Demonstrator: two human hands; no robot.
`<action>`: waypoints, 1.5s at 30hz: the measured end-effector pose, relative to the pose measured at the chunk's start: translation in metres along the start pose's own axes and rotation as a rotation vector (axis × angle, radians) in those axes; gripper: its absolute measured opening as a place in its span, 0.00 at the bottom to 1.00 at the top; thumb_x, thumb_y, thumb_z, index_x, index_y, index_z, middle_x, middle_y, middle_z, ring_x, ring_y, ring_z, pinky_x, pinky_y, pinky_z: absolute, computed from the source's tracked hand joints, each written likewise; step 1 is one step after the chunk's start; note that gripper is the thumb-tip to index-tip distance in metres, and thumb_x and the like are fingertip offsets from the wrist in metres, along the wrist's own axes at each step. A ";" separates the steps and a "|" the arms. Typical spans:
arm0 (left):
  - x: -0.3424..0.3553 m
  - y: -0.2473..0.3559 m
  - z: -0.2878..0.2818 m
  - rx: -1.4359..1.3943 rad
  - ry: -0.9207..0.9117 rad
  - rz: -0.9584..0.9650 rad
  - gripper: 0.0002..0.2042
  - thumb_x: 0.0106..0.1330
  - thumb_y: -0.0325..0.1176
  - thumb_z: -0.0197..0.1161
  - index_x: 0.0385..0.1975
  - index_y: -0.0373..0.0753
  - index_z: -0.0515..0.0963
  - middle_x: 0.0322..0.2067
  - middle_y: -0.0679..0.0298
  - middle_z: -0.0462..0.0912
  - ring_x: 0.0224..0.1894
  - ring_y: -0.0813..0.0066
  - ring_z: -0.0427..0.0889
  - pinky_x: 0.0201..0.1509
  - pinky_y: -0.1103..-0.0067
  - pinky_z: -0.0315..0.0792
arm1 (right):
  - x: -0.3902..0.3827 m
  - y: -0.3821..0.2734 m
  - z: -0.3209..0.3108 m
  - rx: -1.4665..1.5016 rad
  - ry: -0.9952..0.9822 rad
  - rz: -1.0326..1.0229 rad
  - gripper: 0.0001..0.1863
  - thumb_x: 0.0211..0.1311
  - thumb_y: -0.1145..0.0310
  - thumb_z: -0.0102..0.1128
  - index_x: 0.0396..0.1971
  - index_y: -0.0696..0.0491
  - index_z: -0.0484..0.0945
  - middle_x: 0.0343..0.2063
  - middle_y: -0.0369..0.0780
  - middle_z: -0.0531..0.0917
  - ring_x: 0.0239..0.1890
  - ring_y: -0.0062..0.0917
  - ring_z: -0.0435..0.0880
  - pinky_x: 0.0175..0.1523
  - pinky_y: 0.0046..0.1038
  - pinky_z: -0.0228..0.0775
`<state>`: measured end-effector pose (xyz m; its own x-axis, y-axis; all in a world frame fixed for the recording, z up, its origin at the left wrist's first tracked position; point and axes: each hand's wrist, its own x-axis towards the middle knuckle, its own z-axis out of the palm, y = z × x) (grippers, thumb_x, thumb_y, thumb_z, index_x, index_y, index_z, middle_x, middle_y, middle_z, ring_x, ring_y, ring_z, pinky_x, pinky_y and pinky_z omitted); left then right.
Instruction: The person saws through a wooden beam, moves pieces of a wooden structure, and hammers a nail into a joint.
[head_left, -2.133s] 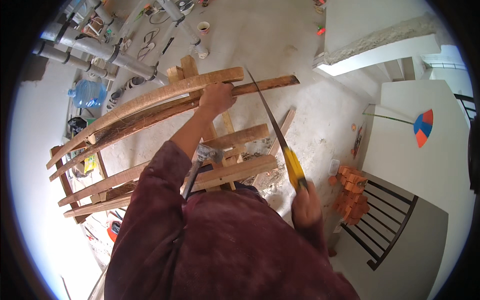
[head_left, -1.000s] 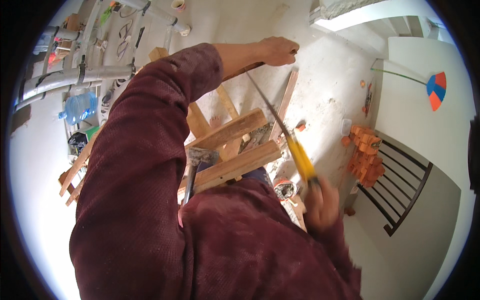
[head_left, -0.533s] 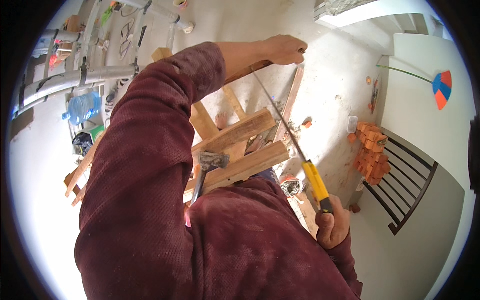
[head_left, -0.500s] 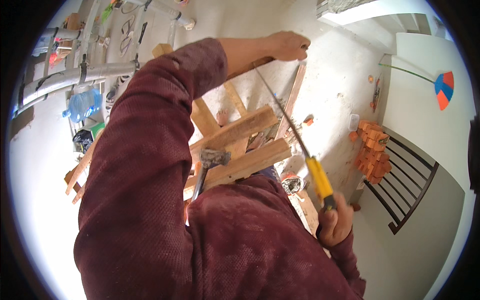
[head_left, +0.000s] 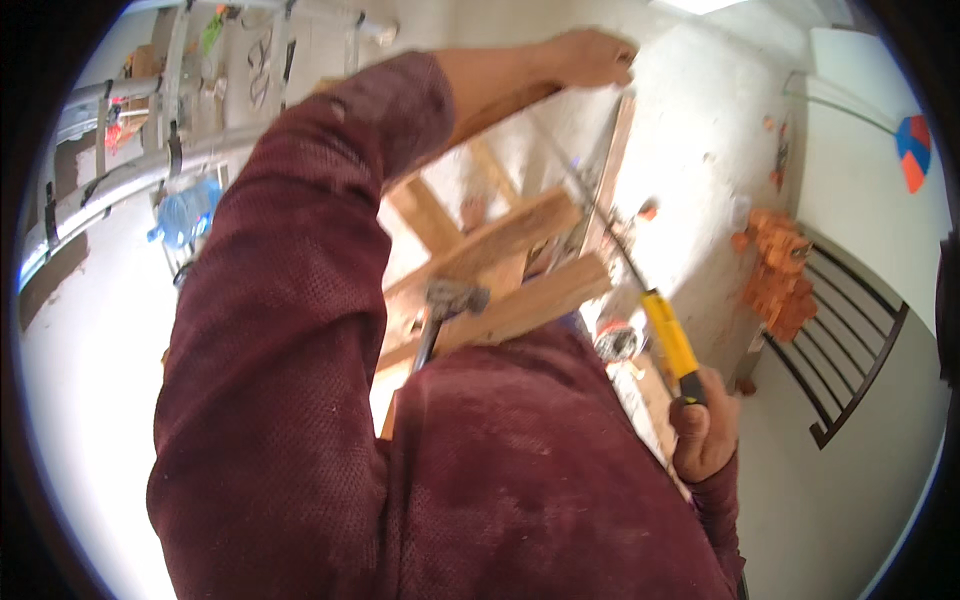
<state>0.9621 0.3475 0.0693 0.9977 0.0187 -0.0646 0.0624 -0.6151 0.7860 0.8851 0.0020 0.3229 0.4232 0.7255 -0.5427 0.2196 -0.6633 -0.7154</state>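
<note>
My left hand [head_left: 590,58] is closed at the far end of a wooden board [head_left: 505,108], which runs under my left forearm; the fingers' far side is hidden. In my right hand [head_left: 708,430], at the right, is a handsaw [head_left: 672,335] with a yellow and black handle. Its thin blade, seen nearly edge-on, slants up and left to the board near my left hand. Whether the teeth touch the wood I cannot tell. A hammer [head_left: 457,297] with a dark, dusty head rests by the wooden beams [head_left: 530,305] in front of my torso.
A stack of orange bricks [head_left: 778,270] stands at the right beside a dark metal grille [head_left: 850,340]. Metal scaffold pipes [head_left: 130,170] and a blue water jug [head_left: 187,215] are at the left. A blue and orange broom [head_left: 912,152] leans at the far right wall.
The whole view has shifted, so most things appear farther right. Both hands keep their holds, and the saw stays slanted toward the board.
</note>
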 end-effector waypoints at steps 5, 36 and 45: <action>0.006 -0.021 0.010 0.056 0.211 0.147 0.15 0.60 0.44 0.57 0.27 0.36 0.76 0.25 0.53 0.81 0.29 0.56 0.80 0.34 0.65 0.72 | 0.068 -0.001 0.020 -0.087 -0.095 -0.067 0.16 0.70 0.70 0.43 0.50 0.64 0.71 0.38 0.51 0.79 0.32 0.36 0.81 0.34 0.33 0.72; -0.389 0.159 0.064 -0.038 1.087 -0.897 0.15 0.69 0.32 0.54 0.51 0.36 0.62 0.28 0.45 0.80 0.28 0.40 0.79 0.31 0.58 0.71 | 0.205 0.057 0.098 -0.009 0.203 -0.362 0.17 0.71 0.56 0.42 0.42 0.55 0.73 0.26 0.49 0.79 0.31 0.45 0.81 0.36 0.39 0.70; -0.388 0.056 0.032 0.149 1.412 -1.115 0.23 0.65 0.44 0.57 0.50 0.34 0.62 0.36 0.39 0.78 0.40 0.37 0.77 0.45 0.54 0.68 | 0.198 0.046 0.098 0.089 0.154 -0.214 0.19 0.71 0.54 0.42 0.42 0.54 0.74 0.24 0.46 0.79 0.26 0.35 0.81 0.35 0.35 0.72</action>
<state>0.5777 0.2811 0.1187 -0.2356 0.9655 0.1109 0.7240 0.0982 0.6828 0.8934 0.1328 0.1393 0.5052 0.8066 -0.3068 0.2432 -0.4741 -0.8462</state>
